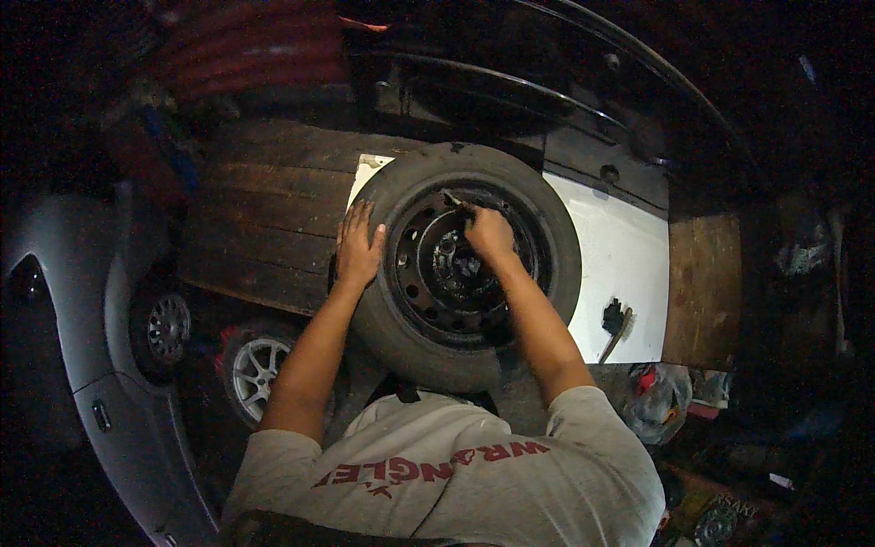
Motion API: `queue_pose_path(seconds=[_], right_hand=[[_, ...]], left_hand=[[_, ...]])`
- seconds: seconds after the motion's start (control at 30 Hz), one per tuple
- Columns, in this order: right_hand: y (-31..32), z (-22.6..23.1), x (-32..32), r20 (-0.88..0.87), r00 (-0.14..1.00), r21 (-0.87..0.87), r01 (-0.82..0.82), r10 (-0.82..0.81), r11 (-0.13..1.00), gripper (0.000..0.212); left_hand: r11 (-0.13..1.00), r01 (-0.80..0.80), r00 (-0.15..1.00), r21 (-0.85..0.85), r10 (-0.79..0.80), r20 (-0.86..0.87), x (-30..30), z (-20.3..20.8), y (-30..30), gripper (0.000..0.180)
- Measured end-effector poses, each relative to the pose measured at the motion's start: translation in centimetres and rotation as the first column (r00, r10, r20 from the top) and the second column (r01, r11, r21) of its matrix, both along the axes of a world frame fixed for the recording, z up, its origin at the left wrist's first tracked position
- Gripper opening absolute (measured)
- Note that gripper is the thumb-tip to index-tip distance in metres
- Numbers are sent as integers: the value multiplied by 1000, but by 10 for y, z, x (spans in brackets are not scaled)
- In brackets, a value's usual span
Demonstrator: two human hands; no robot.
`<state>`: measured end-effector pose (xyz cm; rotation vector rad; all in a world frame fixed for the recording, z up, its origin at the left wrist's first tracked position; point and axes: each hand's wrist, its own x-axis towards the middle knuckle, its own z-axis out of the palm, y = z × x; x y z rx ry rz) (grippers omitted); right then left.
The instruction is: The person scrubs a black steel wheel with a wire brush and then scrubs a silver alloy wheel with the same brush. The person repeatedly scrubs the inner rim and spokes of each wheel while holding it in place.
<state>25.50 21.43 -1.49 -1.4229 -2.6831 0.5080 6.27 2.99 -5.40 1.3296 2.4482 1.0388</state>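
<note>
A car tyre (554, 264) on a black steel wheel rim (428, 314) lies on its side in front of me. My left hand (361, 244) rests on the tyre's left sidewall, its fingers stretched out and the thumb apart. Over the upper part of the rim, my right hand (492, 235) is closed around a small dark tool with a pale tip (450, 198). The tip points up and left at the rim's inner edge. My fist covers most of that tool, so its exact kind does not show. The rim has round holes and looks dark and wet around the centre.
Under the tyre are a white board (629, 246) and dark wooden planks (264, 205). A bristle brush (618, 333) lies on the board at the right. A silver car (100, 383) stands at the left, near a spoked alloy wheel (255, 374). A plastic bag (661, 401) sits at the lower right.
</note>
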Motion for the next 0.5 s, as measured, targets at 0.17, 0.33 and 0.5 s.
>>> queue_pose_path(seconds=[0.17, 0.33, 0.5], right_hand=[[5, 13, 40, -158, 983, -114, 75, -92, 991, 34], [11, 5, 40, -288, 943, -67, 151, -164, 986, 34], [-9, -10, 8, -174, 972, -104, 142, -159, 984, 33]], left_hand=[[1000, 5, 1000, 26, -6, 26, 0, 1, -1, 57], [1000, 6, 1000, -2, -6, 26, 1, 2, 3, 57], [1000, 10, 999, -3, -10, 37, -2, 4, 1, 57]])
